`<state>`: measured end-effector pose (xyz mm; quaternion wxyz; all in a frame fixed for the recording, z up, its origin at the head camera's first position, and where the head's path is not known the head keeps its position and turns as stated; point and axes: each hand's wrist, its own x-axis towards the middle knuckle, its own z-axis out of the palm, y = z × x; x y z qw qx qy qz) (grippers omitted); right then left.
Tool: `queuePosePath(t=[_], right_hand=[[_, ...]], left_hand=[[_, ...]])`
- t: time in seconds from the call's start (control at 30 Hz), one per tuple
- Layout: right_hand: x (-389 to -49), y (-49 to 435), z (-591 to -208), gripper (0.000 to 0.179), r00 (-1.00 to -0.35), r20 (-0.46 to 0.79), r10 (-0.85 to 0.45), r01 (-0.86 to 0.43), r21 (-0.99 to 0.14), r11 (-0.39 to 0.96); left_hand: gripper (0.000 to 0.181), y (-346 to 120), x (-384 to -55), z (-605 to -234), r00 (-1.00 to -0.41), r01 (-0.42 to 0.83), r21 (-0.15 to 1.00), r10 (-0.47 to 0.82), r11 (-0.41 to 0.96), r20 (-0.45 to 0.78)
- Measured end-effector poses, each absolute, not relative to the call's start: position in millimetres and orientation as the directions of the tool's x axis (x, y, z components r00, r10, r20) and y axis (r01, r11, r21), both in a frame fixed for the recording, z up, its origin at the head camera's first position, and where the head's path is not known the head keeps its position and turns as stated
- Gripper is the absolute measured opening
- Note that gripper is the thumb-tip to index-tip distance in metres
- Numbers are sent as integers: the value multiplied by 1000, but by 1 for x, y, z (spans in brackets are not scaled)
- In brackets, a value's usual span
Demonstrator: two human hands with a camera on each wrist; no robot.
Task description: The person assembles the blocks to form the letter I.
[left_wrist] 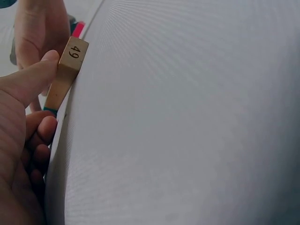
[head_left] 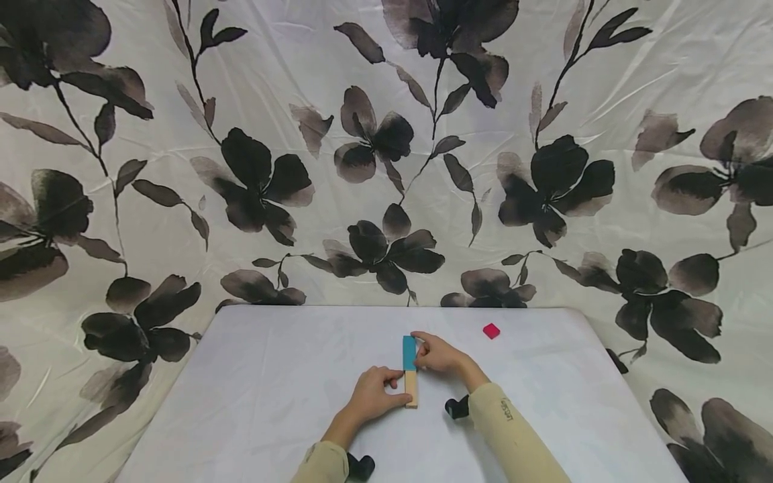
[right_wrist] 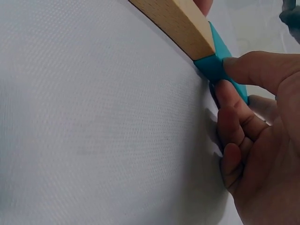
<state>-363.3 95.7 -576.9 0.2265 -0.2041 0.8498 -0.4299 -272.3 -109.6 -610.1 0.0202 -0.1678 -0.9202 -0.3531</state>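
Observation:
A plain wooden block point(head_left: 411, 390) and a blue block point(head_left: 408, 353) lie end to end on the white table, their ends meeting. My left hand point(head_left: 372, 394) grips the wooden block from the left, thumb by its near end and index finger close to the joint. In the left wrist view, that block's near end point(left_wrist: 73, 51) bears the number 49. From the right, my right hand point(head_left: 439, 357) holds the blue block, index finger at its far end. The right wrist view shows my thumb pressing the blue block's side point(right_wrist: 213, 67), right beside the joint.
A red block point(head_left: 491, 331) lies on the white tabletop point(head_left: 272, 355) at the back right. Behind the table's far edge hangs a pale cloth point(head_left: 459, 235) with dark flowers. Black wrist fittings, one on the right point(head_left: 457, 407), stick out beside both sleeves.

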Motion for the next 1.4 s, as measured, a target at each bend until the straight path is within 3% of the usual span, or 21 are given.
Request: queuePosePath(t=[0.87, 1.4], right_hand=[[-363, 99, -575, 66, -820, -204, -534, -164, -811, 562], [-360, 97, -573, 67, -831, -193, -522, -139, -836, 530]], left_hand=[[58, -108, -271, -612, -939, 336, 630, 297, 700, 172], [37, -107, -273, -610, -955, 293, 697, 240, 655, 175]])
